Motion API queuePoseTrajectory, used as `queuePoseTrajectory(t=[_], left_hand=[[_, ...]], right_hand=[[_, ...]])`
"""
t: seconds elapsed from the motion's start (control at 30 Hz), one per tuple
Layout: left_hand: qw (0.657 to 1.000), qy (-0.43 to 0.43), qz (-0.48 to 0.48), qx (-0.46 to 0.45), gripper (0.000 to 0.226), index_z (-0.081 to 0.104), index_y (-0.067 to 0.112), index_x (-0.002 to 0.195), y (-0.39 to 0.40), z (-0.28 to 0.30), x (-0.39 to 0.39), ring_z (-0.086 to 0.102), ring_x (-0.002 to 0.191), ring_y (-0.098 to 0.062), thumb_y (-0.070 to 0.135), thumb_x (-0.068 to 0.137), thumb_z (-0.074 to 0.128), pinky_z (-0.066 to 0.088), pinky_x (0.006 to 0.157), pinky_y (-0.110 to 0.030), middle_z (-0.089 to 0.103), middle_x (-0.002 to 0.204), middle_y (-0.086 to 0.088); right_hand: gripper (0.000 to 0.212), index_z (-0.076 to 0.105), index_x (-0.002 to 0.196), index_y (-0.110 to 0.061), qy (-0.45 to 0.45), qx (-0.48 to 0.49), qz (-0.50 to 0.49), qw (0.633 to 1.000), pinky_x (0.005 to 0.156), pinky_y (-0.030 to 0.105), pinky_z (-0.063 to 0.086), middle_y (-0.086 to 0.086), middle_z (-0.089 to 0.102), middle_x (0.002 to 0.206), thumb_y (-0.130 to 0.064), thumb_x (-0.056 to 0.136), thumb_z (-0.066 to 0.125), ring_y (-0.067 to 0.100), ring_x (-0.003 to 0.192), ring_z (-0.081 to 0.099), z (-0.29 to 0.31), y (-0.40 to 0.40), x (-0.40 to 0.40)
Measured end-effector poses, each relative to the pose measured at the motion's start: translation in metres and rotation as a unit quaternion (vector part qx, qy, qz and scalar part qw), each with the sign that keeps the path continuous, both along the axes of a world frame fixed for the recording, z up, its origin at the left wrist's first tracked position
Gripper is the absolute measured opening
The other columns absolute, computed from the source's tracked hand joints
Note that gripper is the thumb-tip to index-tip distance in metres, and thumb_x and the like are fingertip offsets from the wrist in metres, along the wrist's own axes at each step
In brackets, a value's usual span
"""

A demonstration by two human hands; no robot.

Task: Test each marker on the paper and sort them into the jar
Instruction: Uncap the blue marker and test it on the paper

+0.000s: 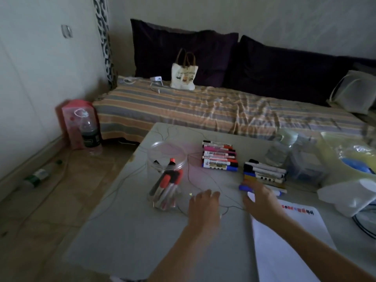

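Observation:
A clear glass jar [165, 157] stands on the pale table [126, 231] and holds several red and black markers. A row of pink, red and blue markers [219, 159] lies behind it to the right. A second pile of black and blue markers [264, 171] lies further right. White paper [289, 241] with red and black test marks along its top lies at the front right. My left hand [203, 208] rests flat on the table right of the jar, holding nothing. My right hand [260, 198] is blurred, fingers spread, over the near end of the second pile and a blue marker [244, 187].
Clear plastic containers [301, 157], a yellow bag [350, 155] and a white jug [354, 198] crowd the table's right side. A striped bed [203, 106] with a tote bag [184, 75] lies behind. Bottles [90, 135] stand on the floor at the left.

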State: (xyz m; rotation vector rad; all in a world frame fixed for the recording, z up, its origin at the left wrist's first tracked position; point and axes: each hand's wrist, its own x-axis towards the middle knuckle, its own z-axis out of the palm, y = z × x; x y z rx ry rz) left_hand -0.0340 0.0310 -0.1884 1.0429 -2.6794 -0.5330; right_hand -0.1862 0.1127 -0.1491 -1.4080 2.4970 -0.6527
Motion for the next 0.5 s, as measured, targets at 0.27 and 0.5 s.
queuePoseTrajectory(t=[0.27,0.5], left_hand=[[0.998,-0.066,0.018,-0.014,0.047,0.043,0.015,0.137,-0.015,-0.016,-0.011,0.037,0.132,-0.026,0.03,0.094,0.056,0.034,0.109,-0.042,0.043,0.142,-0.006],[0.997,-0.056,0.019,-0.04,0.043,0.05,0.017,0.132,-0.018,-0.017,-0.012,0.041,0.127,-0.025,0.034,0.093,0.058,0.038,0.102,-0.04,0.05,0.134,-0.004]], right_hand=[[0.042,0.043,0.127,-0.019,0.076,0.074,0.03,0.994,0.103,0.041,0.033,0.005,0.042,0.135,-0.014,0.087,0.055,0.026,0.123,0.046,-0.024,-0.081,-0.008],[0.033,0.04,0.122,-0.017,0.131,0.08,0.028,0.988,0.1,0.047,0.036,0.002,0.047,0.126,-0.025,0.092,0.053,0.023,0.117,0.045,-0.039,-0.104,-0.009]])
